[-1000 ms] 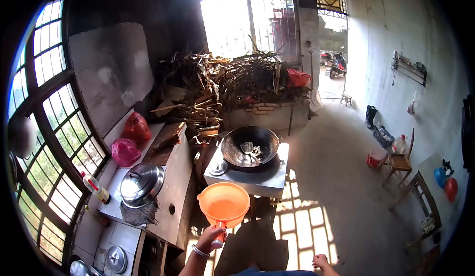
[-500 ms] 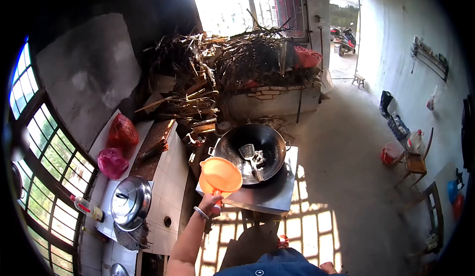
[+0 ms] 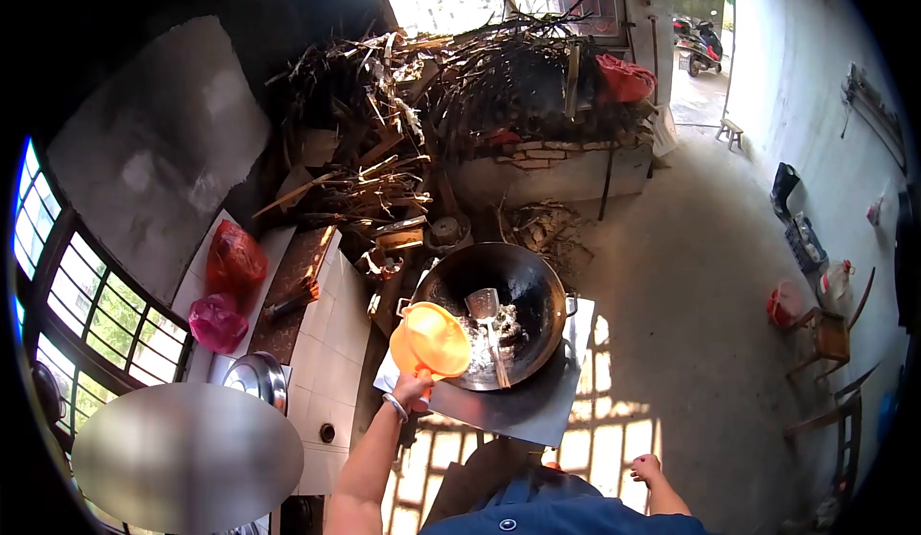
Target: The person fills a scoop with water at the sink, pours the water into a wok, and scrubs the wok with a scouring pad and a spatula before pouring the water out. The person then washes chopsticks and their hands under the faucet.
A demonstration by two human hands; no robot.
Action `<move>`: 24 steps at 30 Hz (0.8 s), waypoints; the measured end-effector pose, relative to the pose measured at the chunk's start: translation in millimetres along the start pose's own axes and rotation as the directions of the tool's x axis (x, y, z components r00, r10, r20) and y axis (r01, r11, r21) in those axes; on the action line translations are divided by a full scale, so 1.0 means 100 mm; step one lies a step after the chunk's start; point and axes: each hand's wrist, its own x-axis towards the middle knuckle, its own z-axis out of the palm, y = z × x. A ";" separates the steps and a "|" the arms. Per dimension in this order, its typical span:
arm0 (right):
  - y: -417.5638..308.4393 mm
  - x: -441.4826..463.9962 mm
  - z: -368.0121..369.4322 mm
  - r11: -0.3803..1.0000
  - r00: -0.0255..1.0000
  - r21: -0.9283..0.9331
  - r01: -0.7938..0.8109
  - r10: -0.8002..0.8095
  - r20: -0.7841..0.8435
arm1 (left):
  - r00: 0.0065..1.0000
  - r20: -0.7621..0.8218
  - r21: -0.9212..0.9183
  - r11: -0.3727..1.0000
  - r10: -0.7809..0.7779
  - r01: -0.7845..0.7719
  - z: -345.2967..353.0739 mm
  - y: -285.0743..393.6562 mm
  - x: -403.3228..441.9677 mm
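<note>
From where I stand, left grip [image 3: 413,387] is wrapped round the handle of the orange dipper [image 3: 428,339] at the near-left rim of the wok [image 3: 537,290]; right grip [image 3: 646,468], right and near of it, can't tell if closed. Looks like a positioning step; next move calls for a level wrist, clear of wok rim and the spatula [image 3: 484,307] inside. Worktop [image 3: 537,418] edge runs tight right of the wok, open floor [image 3: 691,295] beyond.
</note>
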 end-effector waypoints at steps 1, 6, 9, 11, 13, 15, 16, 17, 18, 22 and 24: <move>0.02 0.03 0.01 0.998 1.000 -0.063 0.003 -0.002 0.015 | 1.000 -0.012 0.047 0.999 -0.008 0.008 0.01 0.02 0.05; 0.11 0.14 0.04 0.990 0.993 -0.094 -0.106 0.110 0.036 | 0.974 -0.093 0.388 0.908 0.206 -0.156 0.09 0.22 0.19; 0.16 0.27 0.04 0.992 0.994 -0.077 -0.097 0.100 0.043 | 0.984 -0.141 0.552 0.834 0.107 -0.012 0.15 0.60 0.06; 0.16 0.32 0.05 0.991 0.994 -0.091 -0.098 0.102 0.040 | 0.971 -0.185 0.688 0.726 0.153 0.017 0.19 0.64 0.11; 0.14 0.41 0.08 0.991 0.992 -0.091 -0.099 0.105 0.064 | 0.926 -0.202 0.862 0.506 0.319 0.013 0.19 0.57 0.18; 0.13 0.50 0.11 0.992 0.992 -0.084 -0.097 0.103 0.070 | 0.888 -0.204 0.902 0.432 0.412 0.006 0.15 0.50 0.24; 0.08 0.51 0.15 0.993 0.993 -0.079 -0.091 0.096 0.065 | 0.866 -0.204 0.919 0.395 0.456 0.008 0.13 0.50 0.24; 0.04 0.52 0.19 0.993 0.994 -0.076 -0.086 0.091 0.061 | 0.848 -0.187 0.940 0.341 0.497 0.007 0.12 0.48 0.25; 0.00 0.53 0.21 0.994 0.994 -0.075 -0.079 0.085 0.074 | 0.841 -0.192 0.927 0.374 0.506 -0.013 0.11 0.47 0.25; -0.21 0.56 0.34 0.993 0.988 -0.108 -0.053 0.068 0.139 | 0.899 -0.261 0.766 0.642 0.351 -0.029 0.04 0.44 0.14; -0.30 0.74 0.46 0.980 0.981 -0.200 -0.018 0.056 0.188 | 0.846 -0.305 0.547 0.808 0.438 -0.221 -0.05 0.13 0.13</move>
